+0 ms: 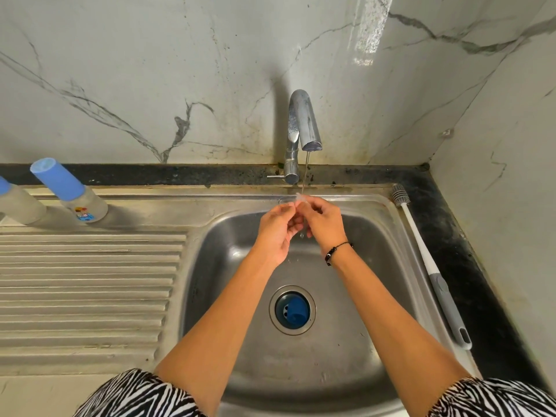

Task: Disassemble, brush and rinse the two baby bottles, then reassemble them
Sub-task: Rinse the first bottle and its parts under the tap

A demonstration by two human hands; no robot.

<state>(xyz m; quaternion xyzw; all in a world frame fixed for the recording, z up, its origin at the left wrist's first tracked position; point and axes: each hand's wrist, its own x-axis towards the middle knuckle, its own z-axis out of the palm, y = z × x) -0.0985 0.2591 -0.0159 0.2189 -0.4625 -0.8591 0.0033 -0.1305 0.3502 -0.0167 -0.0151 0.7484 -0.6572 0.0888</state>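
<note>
Both hands meet over the back of the steel sink point(355, 350), under the thin stream of water point(306, 173) running from the chrome tap point(302, 124). The left hand point(278, 230) and the right hand point(323, 222) have their fingers curled inward and together pinch a small clear part point(296, 199), which shows just above the fingertips where the stream lands; it is see-through and too small to tell which bottle piece it is. A dark beaded bracelet point(337, 252) sits on the right wrist, and zebra-striped sleeves point(141, 395) show at the bottom edge. Two baby bottles stand on the ledge at the far left of the ribbed draining surface point(87, 284), well apart from the hands: the nearer bottle point(72, 192) has a blue cap on and a coloured print on its clear body, and the second bottle point(16, 201) is cut off by the picture's left edge, with only a bit of blue at its top visible. A bottle brush point(430, 266) with a white and grey handle lies along the right rim of the sink, bristle head toward the wall. A blue strainer point(292, 310) sits in the drain at the middle of the basin. Behind the tap rises a marble-patterned wall point(150, 70).
</note>
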